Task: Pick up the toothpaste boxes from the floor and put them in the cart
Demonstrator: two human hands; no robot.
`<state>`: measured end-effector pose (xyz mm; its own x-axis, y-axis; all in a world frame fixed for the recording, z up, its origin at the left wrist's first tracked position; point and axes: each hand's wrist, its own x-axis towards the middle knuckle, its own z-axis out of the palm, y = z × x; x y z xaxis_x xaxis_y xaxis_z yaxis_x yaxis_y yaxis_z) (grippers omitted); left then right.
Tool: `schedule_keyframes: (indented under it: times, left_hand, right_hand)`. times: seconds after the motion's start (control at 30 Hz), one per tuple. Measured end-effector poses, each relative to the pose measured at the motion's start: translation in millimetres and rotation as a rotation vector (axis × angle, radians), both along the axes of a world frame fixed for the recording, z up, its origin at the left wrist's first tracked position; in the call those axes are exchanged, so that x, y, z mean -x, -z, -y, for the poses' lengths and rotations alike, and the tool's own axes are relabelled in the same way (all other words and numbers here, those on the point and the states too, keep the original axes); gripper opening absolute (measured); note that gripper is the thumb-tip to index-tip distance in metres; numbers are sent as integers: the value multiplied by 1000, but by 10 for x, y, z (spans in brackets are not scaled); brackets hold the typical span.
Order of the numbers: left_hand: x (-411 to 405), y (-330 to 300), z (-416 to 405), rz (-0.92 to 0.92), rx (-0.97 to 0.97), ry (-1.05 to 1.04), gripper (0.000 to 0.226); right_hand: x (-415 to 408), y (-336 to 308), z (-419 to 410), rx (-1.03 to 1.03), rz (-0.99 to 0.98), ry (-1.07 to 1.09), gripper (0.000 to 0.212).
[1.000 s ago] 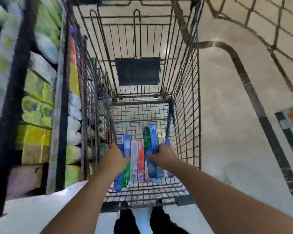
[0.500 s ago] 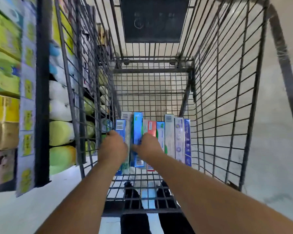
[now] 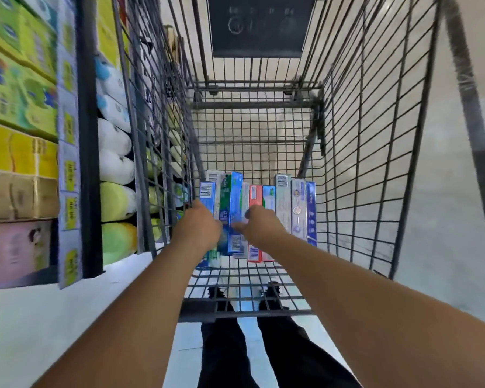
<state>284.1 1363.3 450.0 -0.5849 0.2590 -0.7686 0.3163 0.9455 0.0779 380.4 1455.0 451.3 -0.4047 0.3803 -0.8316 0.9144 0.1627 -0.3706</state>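
At the bottom centre of the frame I see my own dark trousers (image 3: 263, 348) and shoes on the pale floor (image 3: 459, 219), partly through the mesh of the cart (image 3: 375, 135). My two forearms run up from the lower corners and meet over the cart's wire bottom in the middle of the frame.

My left hand (image 3: 198, 229) sits on the left end of the row of toothpaste boxes (image 3: 263, 208), its fingers curled over the outer boxes; I cannot see how far they wrap round. My right hand (image 3: 261, 224) is just beside it, thumb and fingers reaching in toward a blue box (image 3: 234, 203) that stands up a little above its neighbours. The two hands are close together with that blue box between them; whether the right one is pinching it or only touching it I cannot tell, since the fingertips are blurred.

The boxes stand on edge, side by side, across the near part of the cart bottom: blue and green ones at the left, a red one in the middle, grey and blue ones at the right, well away from my hands.

Further up, the cart's folded child-seat panel (image 3: 259, 26) shows dark at top centre. Along the left edge of the frame runs a shelf (image 3: 87, 135) stacked with yellow, green and white packs.
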Motion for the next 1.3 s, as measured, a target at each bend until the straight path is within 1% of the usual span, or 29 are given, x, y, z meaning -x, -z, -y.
schedule_keyframes:
  times: [0.13, 0.2, 0.27, 0.33, 0.43, 0.47, 0.57, 0.67, 0.77, 0.83, 0.93, 1.03, 1.07, 1.13, 1.17, 1.2, 1.27, 1.3]
  left_hand:
    - [-34, -377, -2, 39, -61, -29, 69]
    - [-74, -654, -13, 53, -69, 4, 71]
    - [-117, -1010, -33, 83, -94, 48, 68]
    - [-121, -1410, -51, 108, -119, 113, 62]
    - [-53, -2048, -36, 108, -122, 212, 77]
    - [-30, -2264, -9, 91, -127, 231, 79]
    - [37, -2824, 104, 8, -174, 213, 86]
    - [35, -3201, 275, -6, -193, 181, 92]
    - [-30, -3400, 468, 22, -151, 209, 97]
    - [-86, -3496, 600, 31, -131, 232, 101]
    - [-192, -3612, 818, 15, -104, 295, 98]
    - [-299, -3732, 1162, -1, -124, 294, 96]
    - [-318, -3749, 1329, -4, -139, 289, 98]
    - [-358, -3790, 1728, -28, -165, 264, 111]
    - [-383, -3807, 1965, -41, -180, 238, 117]
    - [-404, -3805, 2214, -50, -195, 202, 118]
    - [-471, -3823, 2746, -78, -221, 116, 104]
    - [-501, -3822, 3046, -92, -225, 72, 99]
  right_hand:
    - [-156, -495, -186, -38, -35, -97, 41]
    - [-264, -862, -321, -52, -60, -151, 41]
    - [-392, -1236, -454, -75, -87, -201, 42]
    - [-498, -1582, -574, -136, -88, -269, 50]
    - [-559, -2070, -700, -257, -85, -434, 69]
    - [-567, -2227, -722, -278, -92, -477, 74]
    - [-532, -2667, -751, -358, -165, -567, 86]
    - [-532, -2984, -724, -477, -212, -690, 95]
    - [-589, -3182, -661, -557, -244, -759, 106]
    - [-640, -3273, -589, -588, -259, -780, 106]
    - [-728, -3389, -374, -601, -256, -815, 108]
    - [-734, -3481, -48, -606, -258, -858, 112]
    - [-719, -3510, 89, -608, -258, -874, 115]
    - [-669, -3556, 404, -604, -275, -912, 121]
    - [-641, -3589, 593, -596, -289, -931, 120]
    - [-613, -3625, 799, -588, -304, -952, 116]
    - [-553, -3677, 1246, -583, -347, -1007, 110]
    - [-526, -3721, 1491, -582, -360, -1046, 113]
